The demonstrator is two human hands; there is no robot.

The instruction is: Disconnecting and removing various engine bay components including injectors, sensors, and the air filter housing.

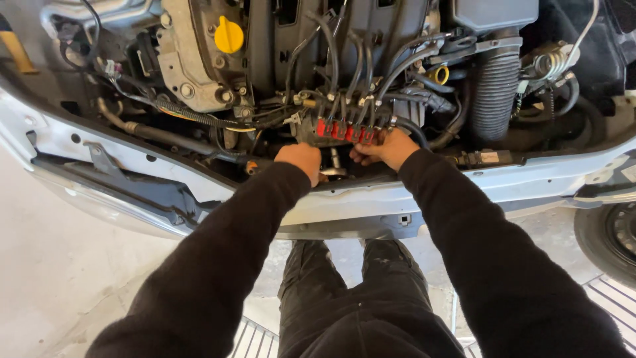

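Both my arms, in black sleeves, reach into the front of an open car engine bay. My left hand (301,159) is curled down behind the white front crossmember (358,199), close to a shiny metal part (333,171); what it grips is hidden. My right hand (387,147) rests its fingers on a row of red connectors (344,130) with black leads rising from them. Whether that hand grips a connector I cannot tell.
A yellow oil filler cap (228,35) sits on the engine top at the upper left. A black ribbed air hose (493,93) stands at the right. A front wheel (613,232) shows at the right edge. My legs in black trousers (344,298) stand on concrete floor.
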